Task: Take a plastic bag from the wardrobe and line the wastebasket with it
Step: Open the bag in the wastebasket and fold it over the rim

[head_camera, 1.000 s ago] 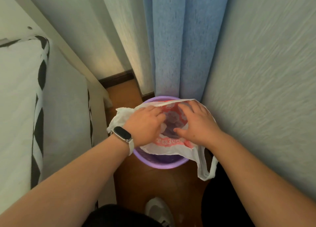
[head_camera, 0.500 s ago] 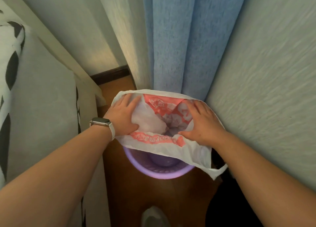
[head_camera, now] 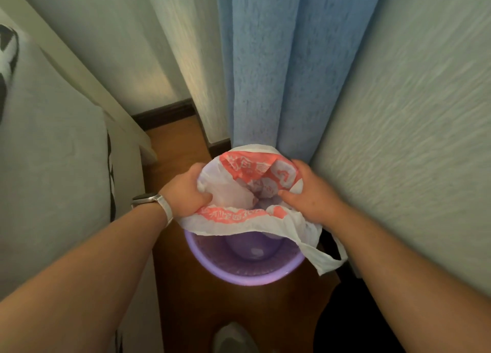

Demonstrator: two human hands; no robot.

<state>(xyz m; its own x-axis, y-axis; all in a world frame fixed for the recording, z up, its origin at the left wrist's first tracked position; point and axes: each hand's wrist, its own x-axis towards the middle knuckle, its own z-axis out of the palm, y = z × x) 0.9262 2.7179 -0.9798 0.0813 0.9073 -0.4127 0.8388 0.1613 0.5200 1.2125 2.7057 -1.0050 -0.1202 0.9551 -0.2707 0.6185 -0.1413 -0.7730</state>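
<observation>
Bag, place: the plastic bag [head_camera: 239, 217] sits at centre frame. It is held over the far half of the purple wastebasket [head_camera: 244, 277], just in front of the foot of the blue curtain [head_camera: 279, 60].
Bag, heading: the mouth faces up toward the camera. The long axis of the opening runs left to right across the frame, stretched between the two hands.
Bag, look: thin white film, crinkled, with red-orange printed panels and pale lettering. A red band of characters runs along the near lip, which is turned outward. Inside, the film bunches toward the middle. Whether the bag's bottom reaches into the basket cannot be told.
Bag, handle: one white loop handle [head_camera: 332, 257] hangs free at lower right, past the basket's right rim.
Left hand [head_camera: 186, 190]: at the left end of the mouth, fingers curled round the lip and gripping the film. A watch [head_camera: 152, 202] with a pale strap is on the wrist.
Right hand [head_camera: 310, 193]: at the right end of the mouth, thumb hooked inside and pointing toward centre, fingers wrapped round the outside, gripping the film.
Wastebasket: round, lilac, with perforated walls, upright on the wooden floor [head_camera: 239, 312]. Its near rim and inner base show below the bag's near lip.
Surroundings: a pale textured wall [head_camera: 411, 113] fills the right. Grey bedding [head_camera: 53, 166] with black-and-white trim runs along the left edge. A dark skirting board [head_camera: 164, 113] lies to the upper left of the basket. A pale shoe tip [head_camera: 233, 339] shows at the bottom edge.
</observation>
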